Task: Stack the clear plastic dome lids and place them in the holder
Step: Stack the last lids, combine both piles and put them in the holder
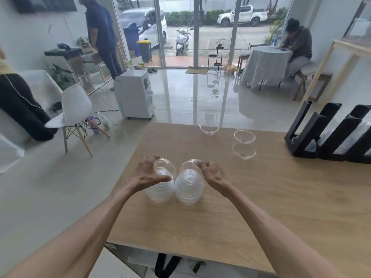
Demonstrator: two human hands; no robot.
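Two stacks of clear dome lids stand side by side on the wooden table point(261, 207): a left stack point(160, 189) and a right stack point(188, 187). My left hand point(148, 175) grips the top dome lid of the left stack. My right hand point(210, 173) pinches the top dome lid of the right stack. Three loose lids lie upturned farther back: one point(208, 128) near the far edge, two more point(245, 136) point(244, 150) to its right. The black slotted holder point(313, 133) stands at the table's right, with lids lying in its slots.
A white chair point(74, 111) and a white appliance point(134, 95) stand on the tiled floor to the left of the table. One person stands at the back left, another sits at a covered round table point(263, 65) at the back right.
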